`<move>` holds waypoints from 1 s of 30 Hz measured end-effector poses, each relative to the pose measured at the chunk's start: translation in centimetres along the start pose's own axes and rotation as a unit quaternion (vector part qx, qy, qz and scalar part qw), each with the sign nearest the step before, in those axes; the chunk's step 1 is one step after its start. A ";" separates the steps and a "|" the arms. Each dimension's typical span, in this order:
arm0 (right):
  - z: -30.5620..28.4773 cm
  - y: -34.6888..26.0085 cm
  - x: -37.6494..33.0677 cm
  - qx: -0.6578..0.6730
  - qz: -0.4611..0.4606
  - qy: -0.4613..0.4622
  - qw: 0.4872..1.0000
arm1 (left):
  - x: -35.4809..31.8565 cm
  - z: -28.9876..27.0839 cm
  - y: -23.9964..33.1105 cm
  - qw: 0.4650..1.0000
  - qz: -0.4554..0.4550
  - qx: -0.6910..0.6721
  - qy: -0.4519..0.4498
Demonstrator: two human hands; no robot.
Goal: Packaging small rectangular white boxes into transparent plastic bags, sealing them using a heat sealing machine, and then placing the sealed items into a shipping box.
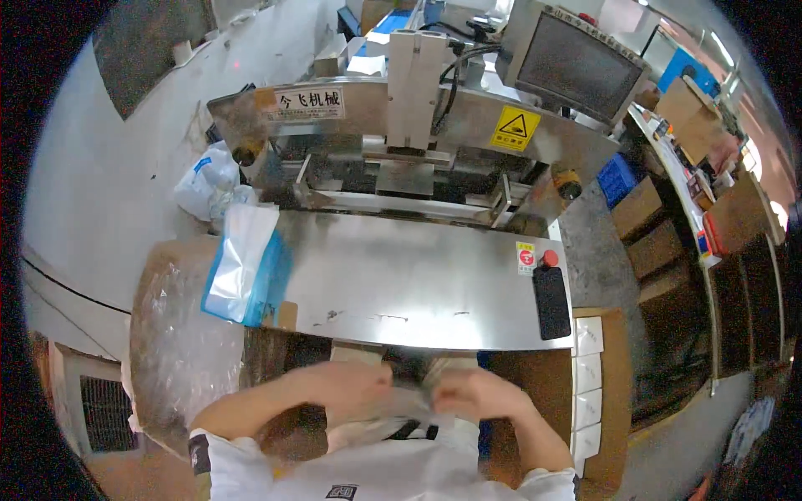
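Note:
My left hand (349,389) and my right hand (472,392) are held close together in front of my body, below the near edge of the steel worktable (401,284). Both are blurred, with fingers curled inward. Between them shows a pale, see-through smear, perhaps thin film, too blurred to name. On the table's left end stands a blue holder (266,280) with a stack of clear, shiny plastic bags (238,267) in it. A black phone (552,303) lies on the right end, below a red push button (550,258).
A steel machine (351,125) with a central column spans the table's back; a monitor (576,67) sits upper right. Clear plastic fills a carton (188,334) on the left. White boxes (587,376) stand in a carton on the right. Shelving (710,242) lines the far right.

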State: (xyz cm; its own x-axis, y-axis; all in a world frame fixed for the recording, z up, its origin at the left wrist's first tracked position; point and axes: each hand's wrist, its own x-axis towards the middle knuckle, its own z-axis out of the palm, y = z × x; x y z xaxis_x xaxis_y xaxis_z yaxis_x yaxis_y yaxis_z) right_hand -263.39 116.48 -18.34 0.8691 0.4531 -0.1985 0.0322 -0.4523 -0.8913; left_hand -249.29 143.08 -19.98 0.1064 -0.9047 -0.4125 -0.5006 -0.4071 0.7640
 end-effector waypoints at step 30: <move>-17.8 6.6 24.8 -0.348 0.029 0.247 0.904 | 20.0 -28.2 -15.7 0.927 0.010 0.080 0.367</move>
State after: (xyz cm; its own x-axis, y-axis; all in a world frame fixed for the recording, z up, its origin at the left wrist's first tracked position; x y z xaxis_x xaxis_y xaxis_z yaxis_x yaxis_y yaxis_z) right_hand -232.86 111.04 -21.86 0.9880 0.0928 0.1237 0.1334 -0.9159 -0.3786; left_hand -215.06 127.90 -26.25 0.6223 -0.7770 0.0948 -0.6237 -0.4190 0.6599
